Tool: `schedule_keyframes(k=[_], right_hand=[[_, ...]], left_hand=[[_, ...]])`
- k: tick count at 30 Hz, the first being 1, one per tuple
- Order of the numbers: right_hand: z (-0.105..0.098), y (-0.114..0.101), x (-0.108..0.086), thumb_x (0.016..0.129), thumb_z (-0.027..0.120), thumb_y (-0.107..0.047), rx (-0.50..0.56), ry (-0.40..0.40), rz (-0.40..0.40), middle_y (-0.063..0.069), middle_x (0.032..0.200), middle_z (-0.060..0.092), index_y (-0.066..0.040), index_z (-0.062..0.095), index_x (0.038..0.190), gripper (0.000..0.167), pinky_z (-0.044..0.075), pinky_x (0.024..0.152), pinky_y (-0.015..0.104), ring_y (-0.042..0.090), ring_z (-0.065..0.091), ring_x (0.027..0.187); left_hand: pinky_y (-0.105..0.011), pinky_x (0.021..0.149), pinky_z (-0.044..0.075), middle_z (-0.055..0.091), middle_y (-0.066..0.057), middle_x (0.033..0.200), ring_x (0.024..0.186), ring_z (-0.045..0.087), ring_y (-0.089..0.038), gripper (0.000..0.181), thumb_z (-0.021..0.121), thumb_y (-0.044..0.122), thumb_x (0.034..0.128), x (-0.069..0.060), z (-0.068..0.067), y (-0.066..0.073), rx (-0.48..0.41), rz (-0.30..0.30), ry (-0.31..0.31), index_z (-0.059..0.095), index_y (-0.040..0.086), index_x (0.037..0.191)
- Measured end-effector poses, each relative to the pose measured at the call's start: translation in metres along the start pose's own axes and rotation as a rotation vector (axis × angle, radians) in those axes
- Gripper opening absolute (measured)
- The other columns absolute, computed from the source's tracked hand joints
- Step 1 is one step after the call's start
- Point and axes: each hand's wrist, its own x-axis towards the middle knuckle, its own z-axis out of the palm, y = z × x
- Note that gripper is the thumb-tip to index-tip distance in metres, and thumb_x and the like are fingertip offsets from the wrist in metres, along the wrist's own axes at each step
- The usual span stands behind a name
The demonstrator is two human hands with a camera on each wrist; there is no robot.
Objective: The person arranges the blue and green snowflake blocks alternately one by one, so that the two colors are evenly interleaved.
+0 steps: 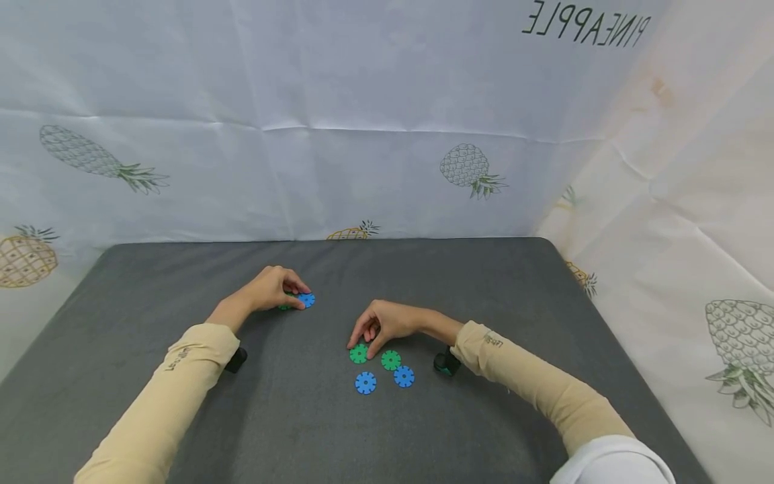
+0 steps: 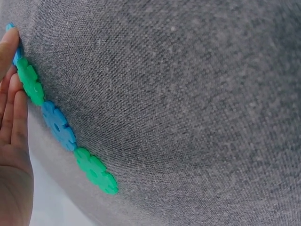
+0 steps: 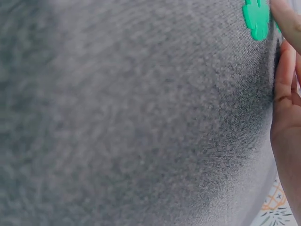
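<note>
My left hand [image 1: 270,289] pinches a notched blue disc [image 1: 306,300] at the table's far left-centre. In the left wrist view the thumb covers part of that disc, and a row of discs follows it: green [image 2: 30,81], blue [image 2: 58,125] and another green [image 2: 95,170]. From the head, the hand hides most of this row. Nearer the middle, my right hand [image 1: 392,320] has thumb and forefinger at opposite edges of a green notched disc [image 1: 359,353]. Beside it lie a second green disc [image 1: 390,360] and two blue discs, one left [image 1: 365,383] and one right [image 1: 404,376].
A grey cloth covers the table [image 1: 290,417]. Behind it hangs a white curtain [image 1: 363,181] with pineapple prints, which continues along the right side. Dark wrist cameras sit under the left [image 1: 236,360] and right [image 1: 446,363] wrists, close to the cloth.
</note>
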Motion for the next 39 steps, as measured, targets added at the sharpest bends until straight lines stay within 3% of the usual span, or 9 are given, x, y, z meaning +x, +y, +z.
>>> schedule_keyframes(k=[7, 15, 24, 28, 32, 39], right_hand=[[0.002, -0.002, -0.003, 0.078, 0.080, -0.010, -0.159, 0.044, -0.029, -0.002, 0.090, 0.069, -0.007, 0.074, 0.104, 0.027, 0.052, 0.070, 0.022, 0.005, 0.056, 0.076], [0.002, -0.004, -0.003, 0.079, 0.080, -0.011, -0.195, 0.027, -0.037, 0.001, 0.099, 0.067, -0.005, 0.072, 0.113, 0.036, 0.051, 0.071, 0.021, 0.007, 0.056, 0.078], [0.005, -0.005, -0.005, 0.084, 0.076, -0.014, -0.298, 0.079, -0.049, 0.000, 0.104, 0.058, -0.010, 0.071, 0.108, 0.025, 0.051, 0.070, 0.018, 0.007, 0.052, 0.081], [0.005, -0.001, -0.007, 0.085, 0.074, -0.012, -0.231, 0.139, -0.047, 0.000, 0.096, 0.064, -0.008, 0.068, 0.110, 0.025, 0.053, 0.069, 0.020, 0.005, 0.058, 0.078], [0.004, 0.004, -0.008, 0.081, 0.076, -0.006, -0.051, 0.226, -0.007, 0.005, 0.093, 0.069, -0.001, 0.070, 0.109, 0.029, 0.053, 0.067, 0.022, 0.005, 0.060, 0.072], [0.001, 0.005, -0.011, 0.083, 0.072, 0.002, 0.241, 0.391, 0.071, 0.015, 0.114, 0.067, 0.005, 0.064, 0.120, 0.038, 0.056, 0.078, 0.031, 0.013, 0.067, 0.091]], left_hand=[[-0.035, 0.075, 0.053, 0.067, -0.010, 0.099, 0.087, 0.061, -0.023, 0.023, 0.079, 0.009, 0.0783, 0.000, -0.001, -0.001, 0.000, -0.001, -0.006, 0.075, 0.001, 0.100], [-0.036, 0.076, 0.053, 0.066, -0.011, 0.099, 0.088, 0.061, -0.025, 0.023, 0.079, 0.008, 0.0786, 0.000, -0.001, 0.000, 0.014, 0.009, -0.002, 0.074, 0.000, 0.100], [-0.036, 0.076, 0.053, 0.066, -0.011, 0.099, 0.088, 0.061, -0.024, 0.023, 0.079, 0.008, 0.0785, 0.001, 0.000, 0.000, 0.011, 0.006, -0.005, 0.074, 0.001, 0.100], [-0.035, 0.076, 0.053, 0.066, -0.010, 0.098, 0.088, 0.061, -0.024, 0.023, 0.079, 0.009, 0.0782, 0.002, 0.000, 0.000, 0.007, 0.000, -0.007, 0.075, 0.001, 0.100], [-0.035, 0.076, 0.053, 0.066, -0.010, 0.099, 0.088, 0.061, -0.024, 0.024, 0.079, 0.009, 0.0782, 0.002, 0.000, 0.000, 0.008, 0.001, -0.010, 0.075, 0.001, 0.100], [-0.035, 0.075, 0.053, 0.066, -0.011, 0.100, 0.087, 0.061, -0.024, 0.024, 0.079, 0.010, 0.0783, 0.001, -0.001, 0.001, 0.018, 0.000, -0.006, 0.075, 0.001, 0.100]])
